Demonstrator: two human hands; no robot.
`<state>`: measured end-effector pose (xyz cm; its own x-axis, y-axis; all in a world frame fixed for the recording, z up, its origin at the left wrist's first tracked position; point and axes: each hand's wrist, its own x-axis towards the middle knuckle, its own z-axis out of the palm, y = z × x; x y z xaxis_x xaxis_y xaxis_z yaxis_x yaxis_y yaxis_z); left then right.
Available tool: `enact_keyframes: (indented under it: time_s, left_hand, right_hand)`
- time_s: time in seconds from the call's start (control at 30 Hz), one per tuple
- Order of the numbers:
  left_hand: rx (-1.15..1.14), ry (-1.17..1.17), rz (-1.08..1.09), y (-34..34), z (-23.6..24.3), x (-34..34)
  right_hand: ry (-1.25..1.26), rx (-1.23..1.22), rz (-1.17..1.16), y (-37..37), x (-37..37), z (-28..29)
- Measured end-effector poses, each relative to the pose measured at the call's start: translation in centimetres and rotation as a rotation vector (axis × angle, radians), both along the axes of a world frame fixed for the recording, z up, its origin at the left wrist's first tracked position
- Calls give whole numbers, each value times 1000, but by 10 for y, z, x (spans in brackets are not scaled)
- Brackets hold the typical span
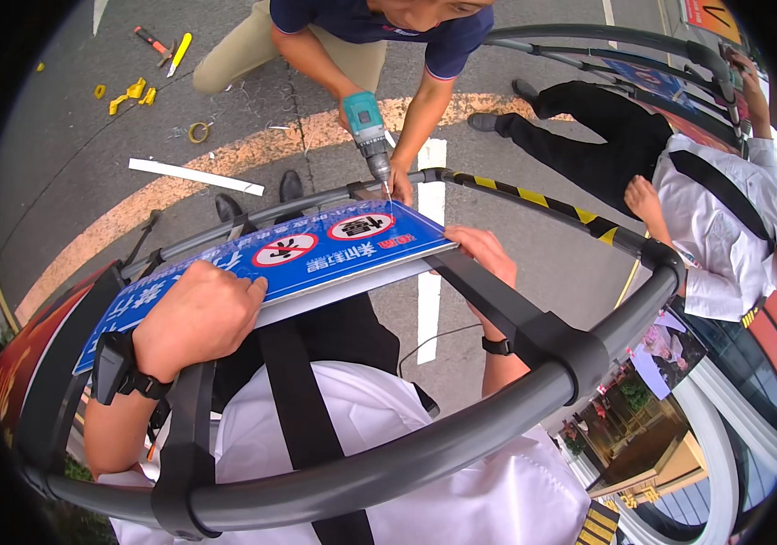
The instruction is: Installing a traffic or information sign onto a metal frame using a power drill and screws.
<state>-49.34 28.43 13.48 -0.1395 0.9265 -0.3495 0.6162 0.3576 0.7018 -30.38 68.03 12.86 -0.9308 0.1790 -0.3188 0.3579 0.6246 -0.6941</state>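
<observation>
A long blue sign (293,272) with red circle symbols and white lettering lies along a grey tubular metal frame (388,454). My left hand (193,318) has its curled fingers on the sign's near edge, left of its middle, with a black device on the wrist. My right hand (484,259) grips the sign's right end near the corner. Across from me a co-worker (443,45) holds a teal and black drill (370,132) in one hand, its bit pointing down at the sign's far right corner, where their other hand (401,184) rests.
Another person (706,204) in white shirt and dark trousers is at the right, beside another grey frame (588,41). On the road lie a hammer (150,44), a yellow cutter (179,54), yellow pieces (127,95), a tape roll (199,132) and a white strip (196,175).
</observation>
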Motion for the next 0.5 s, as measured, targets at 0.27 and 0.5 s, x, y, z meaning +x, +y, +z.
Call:
enact_keyframes:
  time_s: [0.27, 0.5]
  left_hand:
    - [-7, 13, 0, 3, 0, 1]
    - [-5, 21, -8, 0, 0, 3]
  right_hand:
    - [27, 61, 83, 6, 3, -2]
    - [33, 88, 144, 7, -4, 2]
